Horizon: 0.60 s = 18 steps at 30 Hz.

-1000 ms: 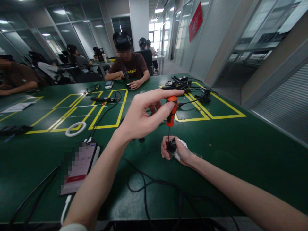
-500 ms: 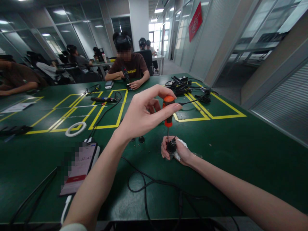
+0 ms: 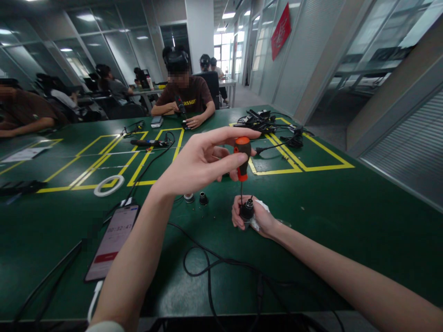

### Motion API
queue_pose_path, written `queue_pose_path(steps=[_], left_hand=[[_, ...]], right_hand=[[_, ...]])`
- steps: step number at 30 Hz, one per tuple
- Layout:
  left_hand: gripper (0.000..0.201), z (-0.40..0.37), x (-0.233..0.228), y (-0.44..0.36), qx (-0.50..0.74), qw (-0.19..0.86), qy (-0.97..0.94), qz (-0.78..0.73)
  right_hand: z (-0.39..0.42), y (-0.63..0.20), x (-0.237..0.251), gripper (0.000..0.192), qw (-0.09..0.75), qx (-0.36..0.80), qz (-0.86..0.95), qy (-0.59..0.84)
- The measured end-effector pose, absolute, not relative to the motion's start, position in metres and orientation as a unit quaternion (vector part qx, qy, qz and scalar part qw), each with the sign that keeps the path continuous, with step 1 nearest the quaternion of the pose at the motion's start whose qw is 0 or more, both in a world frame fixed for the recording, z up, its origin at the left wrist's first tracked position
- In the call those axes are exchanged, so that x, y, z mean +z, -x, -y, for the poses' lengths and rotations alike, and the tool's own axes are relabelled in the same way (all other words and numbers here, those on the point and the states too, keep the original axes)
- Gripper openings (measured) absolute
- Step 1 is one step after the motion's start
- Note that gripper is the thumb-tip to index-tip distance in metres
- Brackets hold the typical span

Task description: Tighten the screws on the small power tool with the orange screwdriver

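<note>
Glass partitions (image 3: 121, 44) back a broad green tabletop (image 3: 328, 221), with yellow tape lines (image 3: 327, 168) across its far half and a co-worker in a brown shirt (image 3: 203, 91) seated at its far edge. From my remote seat I see the left hand (image 3: 197, 163) above the middle of the surface, closed narrowly about a red-and-black plastic-handled screwdriver (image 3: 243, 154) — thumb along the grip, index finger stretched over the cap, though I cannot tell whether it touches. Below, the right hand (image 3: 266, 223) is wrapped round a black, stepped cylindrical part (image 3: 247, 211), right of the surface's middle, with crumpled white tissue or film (image 3: 262, 206) by the palm. The screwdriver's slim shaft stands almost upright at the part's left side; its tip is too small to make out. To turn it well, I judge, the shaft wants to be square to the part, the index finger pressing lightly on the cap, the thumb rolling the grip in short turns — the right hand bracing firmly against spin. I would also mind the looped black cable (image 3: 224, 260) toward the near edge, and the small black tapered piece (image 3: 203, 198) just left of the right hand
</note>
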<state>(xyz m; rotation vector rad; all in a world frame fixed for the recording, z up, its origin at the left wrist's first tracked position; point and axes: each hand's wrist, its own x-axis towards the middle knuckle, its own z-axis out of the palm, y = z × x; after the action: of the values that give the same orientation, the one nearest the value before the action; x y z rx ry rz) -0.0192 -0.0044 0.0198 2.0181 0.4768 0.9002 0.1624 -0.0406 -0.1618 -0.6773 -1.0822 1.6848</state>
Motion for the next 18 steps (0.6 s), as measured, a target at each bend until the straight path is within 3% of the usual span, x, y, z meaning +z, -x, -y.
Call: queue_pose_path(steps=[9,18], left_hand=[[0.03,0.0012,0.0154,0.0136,0.391,0.418,-0.799,-0.187],[0.041,0.0034,0.0182,0.0207,0.352,0.454,-0.797,-0.186]], right_hand=[[0.0398,-0.1626,-0.1635,0.031,0.491,0.693,0.446,0.284],[0.0399,-0.1622,-0.1625,0.032,0.492,0.694,0.445,0.279]])
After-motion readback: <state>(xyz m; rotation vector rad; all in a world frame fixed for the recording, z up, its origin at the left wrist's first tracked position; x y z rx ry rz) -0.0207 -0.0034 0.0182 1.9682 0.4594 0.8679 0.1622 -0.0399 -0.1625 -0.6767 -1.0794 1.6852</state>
